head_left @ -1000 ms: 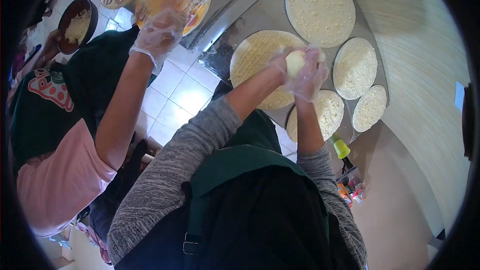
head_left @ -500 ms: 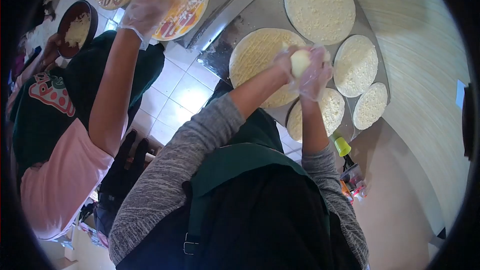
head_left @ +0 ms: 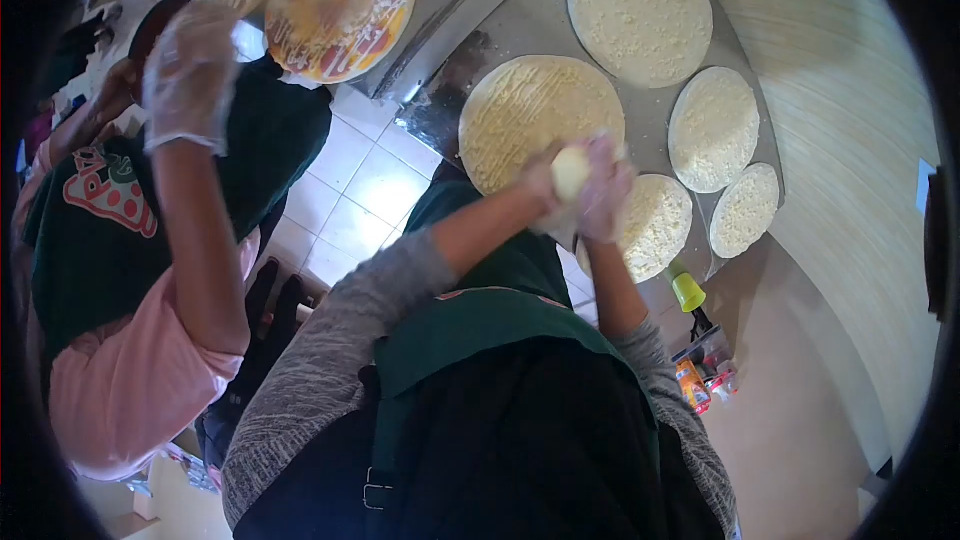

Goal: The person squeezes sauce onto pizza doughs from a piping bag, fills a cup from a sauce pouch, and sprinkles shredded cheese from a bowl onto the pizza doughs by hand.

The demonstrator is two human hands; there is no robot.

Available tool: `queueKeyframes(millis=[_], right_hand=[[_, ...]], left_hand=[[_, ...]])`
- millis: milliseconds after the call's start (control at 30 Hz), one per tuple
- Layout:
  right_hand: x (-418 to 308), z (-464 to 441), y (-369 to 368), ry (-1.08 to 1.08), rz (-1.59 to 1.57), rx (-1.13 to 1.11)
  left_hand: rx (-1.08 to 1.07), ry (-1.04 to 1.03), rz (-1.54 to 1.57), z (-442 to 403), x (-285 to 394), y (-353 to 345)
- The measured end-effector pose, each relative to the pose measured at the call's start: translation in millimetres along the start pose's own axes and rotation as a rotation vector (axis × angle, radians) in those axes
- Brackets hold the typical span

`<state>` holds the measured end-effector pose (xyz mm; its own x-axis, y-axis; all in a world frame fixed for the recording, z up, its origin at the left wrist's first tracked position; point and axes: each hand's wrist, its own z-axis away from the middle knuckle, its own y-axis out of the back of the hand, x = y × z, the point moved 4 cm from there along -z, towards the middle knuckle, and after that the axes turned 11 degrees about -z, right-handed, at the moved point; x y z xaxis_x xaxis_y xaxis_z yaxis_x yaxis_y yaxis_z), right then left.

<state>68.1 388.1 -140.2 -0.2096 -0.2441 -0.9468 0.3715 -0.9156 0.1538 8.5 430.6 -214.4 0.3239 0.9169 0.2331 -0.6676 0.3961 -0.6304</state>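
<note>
A pale, rounded lump (head_left: 571, 173), perhaps dough or cheese, sits between my two hands. My left hand (head_left: 540, 178) wraps it from the left, its fingers blurred by motion. In a clear plastic glove, my right hand (head_left: 606, 188) closes round it from the right. Just beyond them lies a large pizza base (head_left: 530, 105) with thin lines of pale sauce and shredded topping. Partly behind my right hand and forearm is a smaller base (head_left: 660, 225) with crumbly white topping.
More topped bases (head_left: 640, 10) lie on the metal counter (head_left: 500, 30), against a curved wooden panel (head_left: 840, 90). On the left, a co-worker's gloved hand (head_left: 190, 75) is near a dark bowl (head_left: 155, 25). Sauced pizzas (head_left: 340, 15) stand beyond. A green cup (head_left: 687, 292) is lower right.
Both my hands have moved left and toward me with the pale lump still between them. The co-worker's gloved hand has gone from over the sauced pizza back to the bowl.
</note>
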Motion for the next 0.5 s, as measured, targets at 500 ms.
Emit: queueKeyframes(millis=[500], right_hand=[[29.6,76.9,-3.0,-0.372,0.071,-0.030]], left_hand=[[0.016,0.296,0.346,61.1,-53.4,37.1]])
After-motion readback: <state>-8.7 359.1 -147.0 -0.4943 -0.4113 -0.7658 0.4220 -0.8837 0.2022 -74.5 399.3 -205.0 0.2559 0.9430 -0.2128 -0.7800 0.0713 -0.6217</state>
